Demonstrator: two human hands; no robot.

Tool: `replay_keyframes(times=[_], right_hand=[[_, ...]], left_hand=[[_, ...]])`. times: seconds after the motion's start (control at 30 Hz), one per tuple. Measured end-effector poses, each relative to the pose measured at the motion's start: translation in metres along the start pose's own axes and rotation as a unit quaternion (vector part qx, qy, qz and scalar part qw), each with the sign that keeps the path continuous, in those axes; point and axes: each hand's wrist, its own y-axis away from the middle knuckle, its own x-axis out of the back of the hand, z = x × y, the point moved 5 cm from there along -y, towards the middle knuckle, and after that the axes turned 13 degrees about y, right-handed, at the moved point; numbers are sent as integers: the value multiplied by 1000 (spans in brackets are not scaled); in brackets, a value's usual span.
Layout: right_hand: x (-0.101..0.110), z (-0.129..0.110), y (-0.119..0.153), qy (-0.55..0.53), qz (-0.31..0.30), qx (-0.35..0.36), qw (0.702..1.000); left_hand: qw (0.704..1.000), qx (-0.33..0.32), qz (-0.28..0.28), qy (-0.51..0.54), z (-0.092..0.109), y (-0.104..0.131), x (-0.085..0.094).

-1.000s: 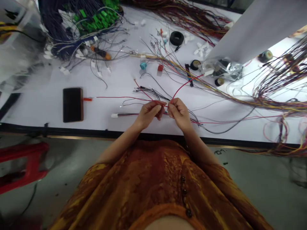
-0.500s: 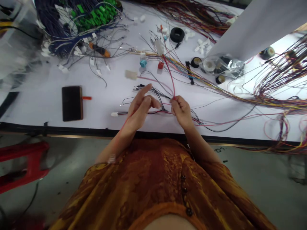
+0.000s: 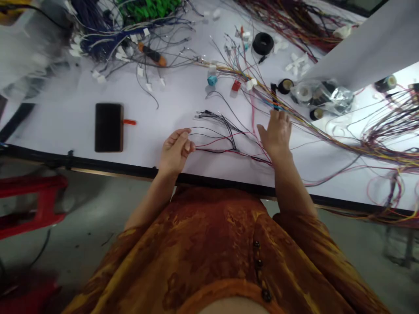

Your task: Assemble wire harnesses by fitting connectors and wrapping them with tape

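Near the table's front edge my left hand [image 3: 176, 150] is closed round the ends of thin black and red wires [image 3: 212, 150], which run right across the table. My right hand [image 3: 277, 133] lies over the table further right with its fingers spread, its tips beside a black strip [image 3: 274, 97] and the long multicoloured wire bundle [image 3: 296, 115]. Between the hands are black wires with bare metal ends [image 3: 218, 115]. Above them sit a blue connector [image 3: 212, 80], a red connector [image 3: 236, 85] and a white connector [image 3: 251, 83].
A dark phone-like object [image 3: 109, 127] lies at left beside an orange stick [image 3: 130, 122]. Behind it are an orange-black screwdriver [image 3: 152, 54] and blue wires [image 3: 98, 43]. A black tape roll [image 3: 262, 43], a plastic bag [image 3: 322, 93] and a white post [image 3: 363, 52] stand further back.
My left hand has moved left and closed on the wire ends. My right hand has let go of the red wire, opened and moved up and right. The view has shifted slightly.
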Motion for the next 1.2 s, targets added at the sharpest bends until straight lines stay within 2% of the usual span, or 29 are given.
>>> replay_keyframes(times=[0.07, 0.1, 0.13, 0.2, 0.23, 0.3, 0.37, 0.4, 0.43, 0.47, 0.5, 0.63, 0.73, 0.83, 0.93, 1.07, 1.2], right_hand=[[-13, -57, 10, -47, -47, 152, 986], [-23, -88, 20, -107, -102, 235, 961], [-33, -116, 29, -168, -159, 289, 929], [-50, -155, 40, -267, -224, 310, 884], [-57, -166, 42, -302, -238, 301, 873], [-70, -178, 40, -344, -246, 286, 860], [-82, -181, 36, -362, -255, 286, 850], [-88, -182, 33, -365, -260, 284, 848], [-92, -182, 31, -367, -263, 279, 848], [-96, -183, 30, -368, -266, 272, 849], [-98, -184, 29, -370, -269, 266, 849], [-95, -187, 31, -390, -284, 240, 843], [-89, -188, 33, -384, -285, 231, 847], [-84, -189, 31, -367, -272, 242, 856], [-82, -190, 29, -361, -258, 256, 859], [-81, -190, 28, -354, -247, 273, 860], [-76, -191, 31, -324, -227, 284, 873]], left_hand=[[999, 0, -33, -31, 0, -1, -2], [997, -6, -60, -50, 5, -1, -1], [993, -19, -86, -78, 13, -1, 2], [974, -71, -119, -181, 37, -1, 18], [952, -106, -119, -260, 51, -1, 30], [875, -154, -102, -448, 71, -2, 56], [790, -145, -112, -586, 73, -3, 78], [763, -137, -124, -619, 70, -4, 85], [754, -134, -133, -629, 67, -5, 90], [762, -136, -135, -618, 63, -7, 92], [783, -140, -128, -592, 61, -8, 93], [913, -87, -73, -391, 57, -16, 94], [969, -35, -46, -242, 55, -20, 91], [987, -1, -30, -157, 50, -22, 84], [992, 19, -22, -121, 45, -23, 75], [993, 17, -27, -112, 43, -23, 71], [989, -16, -29, -145, 46, -20, 73]])
